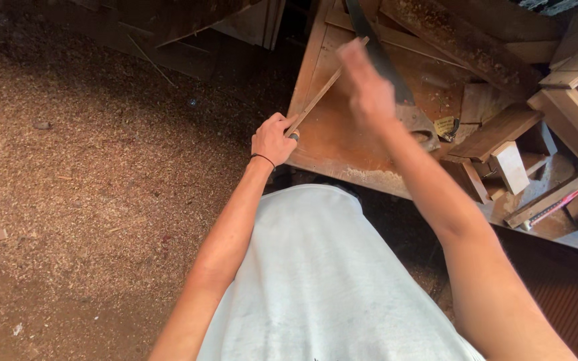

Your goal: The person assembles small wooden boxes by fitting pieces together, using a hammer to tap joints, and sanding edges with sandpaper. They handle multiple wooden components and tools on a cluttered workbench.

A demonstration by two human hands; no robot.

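Left hand [273,139], closed in a fist around the near end of a thin wooden strip [316,100], at the near left corner of the workbench [342,144]. A dark band circles the left wrist. The strip runs up and to the right from the fist, slanting over the bench top towards its far edge.

Right hand [368,83], raised above the bench just right of the strip's far end and blurred; fingers extended and flat, holding nothing that can be made out.

Hand saw [396,87], lying on the bench behind the right hand, dark blade pointing to the far edge, wooden handle towards the near edge. Wooden offcuts [503,144] and blocks are piled on the bench's right part, with a red-handled tool [563,199] at its near right edge. Sawdust-covered floor [88,187] lies left of the bench.
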